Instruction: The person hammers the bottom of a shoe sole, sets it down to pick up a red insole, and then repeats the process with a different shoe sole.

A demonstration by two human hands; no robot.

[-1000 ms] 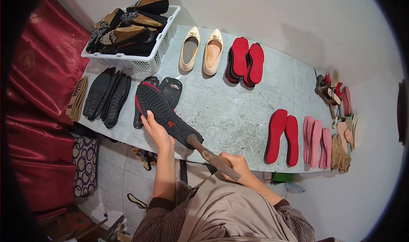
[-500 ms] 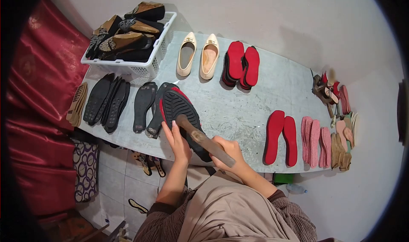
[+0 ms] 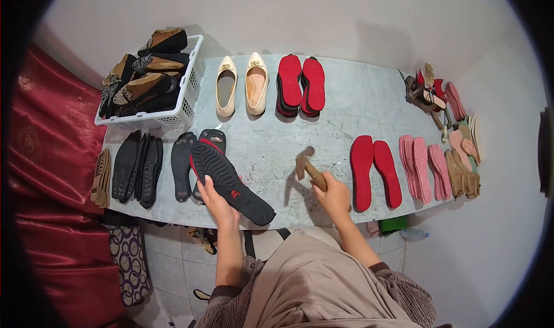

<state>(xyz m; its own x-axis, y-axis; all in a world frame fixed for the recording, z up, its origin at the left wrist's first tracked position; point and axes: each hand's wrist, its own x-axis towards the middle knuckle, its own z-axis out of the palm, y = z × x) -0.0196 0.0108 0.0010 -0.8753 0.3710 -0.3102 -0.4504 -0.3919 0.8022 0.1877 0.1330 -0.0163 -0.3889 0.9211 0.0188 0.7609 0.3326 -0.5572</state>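
Note:
My left hand (image 3: 218, 205) grips a black shoe sole (image 3: 225, 175) from its near side. The ribbed tread faces up, a small red mark shows near the heel, and red lining shows along the upper edge. In my right hand (image 3: 333, 196) is a hammer (image 3: 311, 171), gripped by its wooden handle. Its metal head stands above the table, to the right of the sole and apart from it. Behind the held sole lie more dark soles (image 3: 182, 163), partly covered by it.
A white basket (image 3: 193, 79) full of dark shoes stands back left. Cream flats (image 3: 255, 85) and stacked red-topped soles (image 3: 290, 79) are at the back of the table (image 3: 340, 120). Red insoles (image 3: 362, 172) and pink insoles (image 3: 421, 169) lie at right, with tools (image 3: 427, 94) behind them.
The hammer has moved right, away from the sole it overlapped, and its head now shows. The sole in my left hand has turned slightly. The whole view has shifted a little.

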